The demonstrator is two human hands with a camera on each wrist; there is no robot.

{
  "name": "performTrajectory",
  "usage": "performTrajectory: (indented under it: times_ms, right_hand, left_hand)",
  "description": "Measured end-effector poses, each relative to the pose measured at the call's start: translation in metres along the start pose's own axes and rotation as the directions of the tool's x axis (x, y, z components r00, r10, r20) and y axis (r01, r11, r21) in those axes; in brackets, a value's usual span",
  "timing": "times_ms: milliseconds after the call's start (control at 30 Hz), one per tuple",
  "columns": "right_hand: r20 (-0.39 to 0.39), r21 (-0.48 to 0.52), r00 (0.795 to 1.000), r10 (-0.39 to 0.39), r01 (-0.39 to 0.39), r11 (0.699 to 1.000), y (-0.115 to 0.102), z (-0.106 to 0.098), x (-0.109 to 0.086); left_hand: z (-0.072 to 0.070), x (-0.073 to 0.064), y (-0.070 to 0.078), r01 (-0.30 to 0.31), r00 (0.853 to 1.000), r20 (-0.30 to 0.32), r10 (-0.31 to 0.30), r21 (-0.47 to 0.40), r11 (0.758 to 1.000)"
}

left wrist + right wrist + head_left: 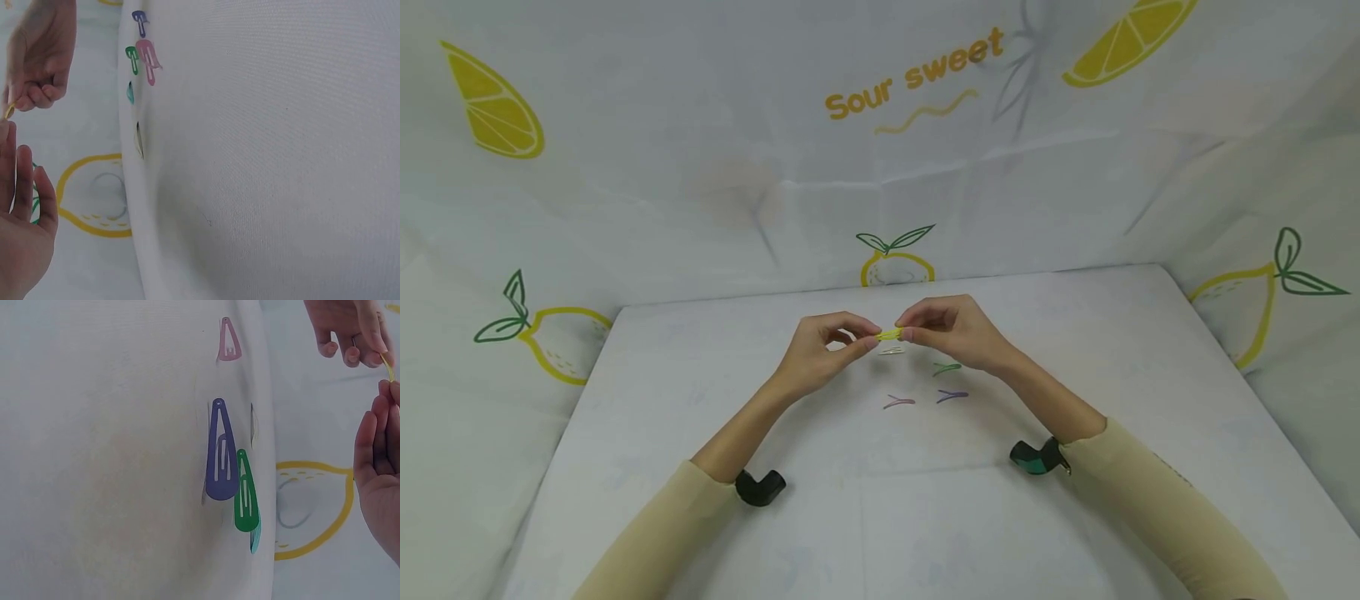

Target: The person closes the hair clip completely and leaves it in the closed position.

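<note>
Yellow snap hair clip (890, 334) held raised by its two ends

The yellow clip is near the middle of the head view, above the white-covered bench (820, 533). The left hand (818, 354), left of centre, pinches one end with its thumb and fingertips nearly together; the right hand (961, 332), right of centre, pinches the other end in the same way.

Just below the yellow clip in that view lies a whitish hair clip (892, 351). Lower and to the right are a green hair clip (947, 368) and, beneath it, a purple hair clip (952, 396); a pink hair clip (899, 402) lies left of the purple one. The right wrist view also shows a teal hair clip (255, 539), partly behind the green one.

Farther out, beige sleeves (1157, 500) reach to the lower corners, with a dark wrist device (761, 488) beside the left cuff. Lemon-printed cloth (685, 225) fills the upper frame, lettered "Sour sweet".
</note>
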State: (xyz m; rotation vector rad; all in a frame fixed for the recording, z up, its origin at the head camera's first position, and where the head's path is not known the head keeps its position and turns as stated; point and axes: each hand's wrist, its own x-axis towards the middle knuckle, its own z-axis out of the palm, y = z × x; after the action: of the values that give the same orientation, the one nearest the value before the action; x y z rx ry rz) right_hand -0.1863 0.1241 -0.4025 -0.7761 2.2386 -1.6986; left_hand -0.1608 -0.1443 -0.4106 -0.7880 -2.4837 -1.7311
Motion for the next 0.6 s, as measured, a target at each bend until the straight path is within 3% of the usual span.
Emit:
performTrajectory:
  times_ms: [600]
  right_hand:
    - [0.049,0.01,0.999,0.02,-0.02,1.0,0.0009,0.0039,-0.0004]
  left_hand:
    - [0.0026,-0.0007,-0.0033,0.024,1.0,0.006,-0.024,0.003,1.0]
